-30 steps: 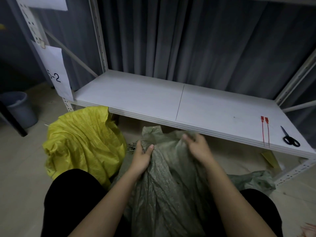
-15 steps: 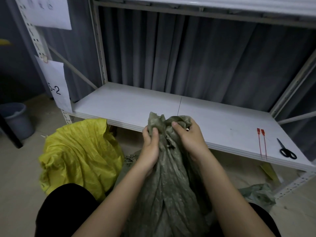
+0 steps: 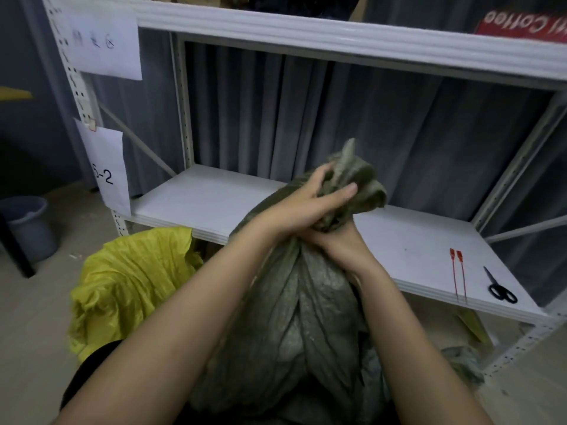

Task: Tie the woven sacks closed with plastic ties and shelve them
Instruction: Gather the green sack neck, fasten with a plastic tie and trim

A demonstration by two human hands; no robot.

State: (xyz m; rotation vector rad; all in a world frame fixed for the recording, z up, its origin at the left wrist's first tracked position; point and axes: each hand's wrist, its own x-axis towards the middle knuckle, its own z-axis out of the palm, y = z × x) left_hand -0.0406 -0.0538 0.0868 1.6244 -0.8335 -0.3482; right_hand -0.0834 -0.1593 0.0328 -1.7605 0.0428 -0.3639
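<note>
A grey-green woven sack stands between my knees in front of the shelf, its mouth gathered into a bunch. My left hand grips the bunched top from the left, fingers curled over the fabric. Just below it, my right hand is wrapped round the sack's neck. A yellow woven sack lies on the floor to the left, its top loose. Two red plastic ties lie side by side on the right part of the white shelf board.
Black scissors lie right of the ties near the shelf's front edge. A grey bucket stands on the floor at far left. Paper labels hang on the left upright. A further grey-green sack lies on the floor at lower right.
Both hands gathered the grey-green sack's open mouth together and lifted it. The left hand went to the bunched top and the right hand closed round the neck beneath.
</note>
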